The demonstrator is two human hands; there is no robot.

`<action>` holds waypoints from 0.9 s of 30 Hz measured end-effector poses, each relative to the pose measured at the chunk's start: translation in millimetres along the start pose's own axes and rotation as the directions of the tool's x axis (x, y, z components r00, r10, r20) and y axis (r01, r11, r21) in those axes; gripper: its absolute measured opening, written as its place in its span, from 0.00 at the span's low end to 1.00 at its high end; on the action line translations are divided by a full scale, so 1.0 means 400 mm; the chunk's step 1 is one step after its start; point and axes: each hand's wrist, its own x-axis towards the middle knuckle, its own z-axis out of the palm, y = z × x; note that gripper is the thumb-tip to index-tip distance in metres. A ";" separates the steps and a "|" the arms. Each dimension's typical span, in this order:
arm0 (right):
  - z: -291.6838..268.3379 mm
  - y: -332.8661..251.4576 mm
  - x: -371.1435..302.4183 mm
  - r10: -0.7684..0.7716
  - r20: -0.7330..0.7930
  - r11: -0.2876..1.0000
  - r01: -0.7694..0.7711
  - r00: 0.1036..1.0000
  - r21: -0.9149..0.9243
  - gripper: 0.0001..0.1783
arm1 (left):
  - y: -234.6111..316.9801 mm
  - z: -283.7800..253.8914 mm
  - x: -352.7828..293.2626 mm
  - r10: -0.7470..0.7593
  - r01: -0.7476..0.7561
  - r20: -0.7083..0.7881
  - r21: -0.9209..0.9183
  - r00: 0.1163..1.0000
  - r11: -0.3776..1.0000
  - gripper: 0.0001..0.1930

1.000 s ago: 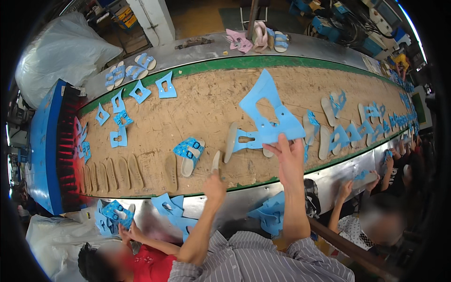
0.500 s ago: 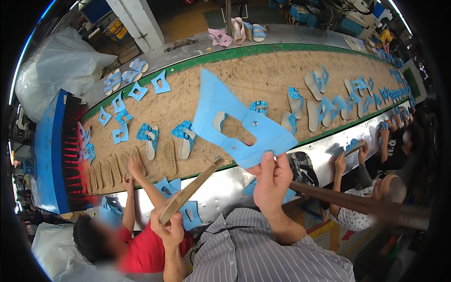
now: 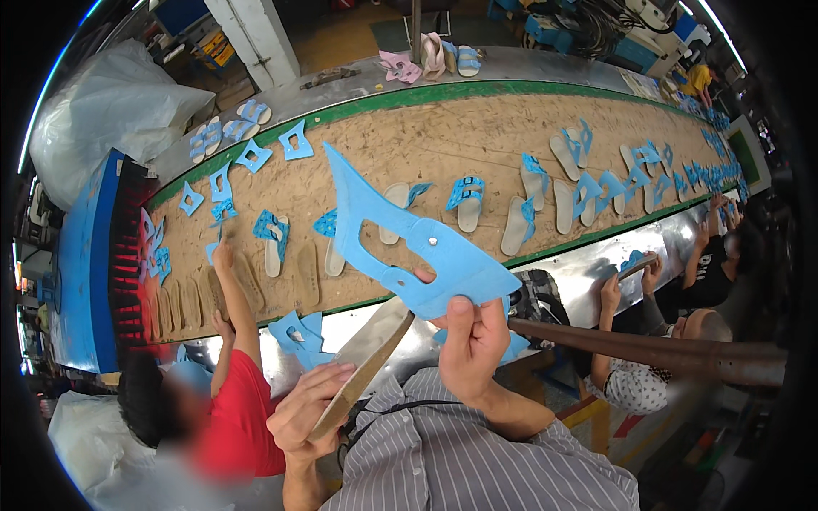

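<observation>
My left hand (image 3: 308, 410) grips a tan sandal footbed (image 3: 368, 364) by its near end, tilted so its edge and part of its pale face show. In my right hand (image 3: 474, 347), a light blue sandal upper (image 3: 473, 266) is pinched between thumb and fingers at its lower edge. This upper has a wide cut-out and small metal studs, and it stands up over the belt. The footbed's far tip comes close to the upper's lower corner; whether they touch I cannot tell. More blue uppers (image 3: 298, 336) lie on the metal ledge beside the footbed.
A brown conveyor belt (image 3: 443, 136) carries footbeds, blue uppers and part-assembled sandals (image 3: 467, 204). At my left, a co-worker in a red shirt (image 3: 247, 426) reaches over it. Other people sit at the right, near a rusty metal bar (image 3: 648, 345). A blue curtained machine (image 3: 89, 264) stands left.
The footbed has turned, showing more of its pale face. My right hand has shifted slightly left and down, and the upper has tilted. The red-shirted co-worker's hand has reached farther across the belt.
</observation>
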 end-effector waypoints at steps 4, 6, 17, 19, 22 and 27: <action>-0.006 0.019 -0.021 -0.075 0.011 0.987 0.076 0.997 -0.139 0.17 | 0.012 -0.009 0.016 0.036 -0.038 0.055 0.025 0.998 0.999 0.11; -0.015 0.031 -0.034 -0.114 0.041 0.964 0.120 0.993 -0.236 0.15 | 0.021 -0.010 0.026 0.054 -0.057 0.076 0.038 0.996 0.998 0.10; -0.017 0.016 -0.045 -0.171 0.270 0.797 0.294 0.948 -0.528 0.15 | 0.026 0.040 0.077 0.117 -0.122 0.112 0.042 0.987 0.992 0.10; -0.008 0.012 -0.032 -0.307 0.199 0.854 0.361 0.931 -0.374 0.16 | 0.027 0.041 0.084 0.130 -0.136 0.136 0.035 0.982 0.990 0.11; 0.000 0.003 -0.033 -0.276 0.190 0.909 0.320 0.942 -0.267 0.16 | 0.029 0.039 0.092 0.124 -0.133 0.173 0.042 0.977 0.990 0.15; 0.015 -0.001 -0.049 -0.255 0.254 0.887 0.330 0.933 -0.322 0.16 | 0.024 0.034 0.102 0.123 -0.129 0.183 0.021 0.975 0.991 0.17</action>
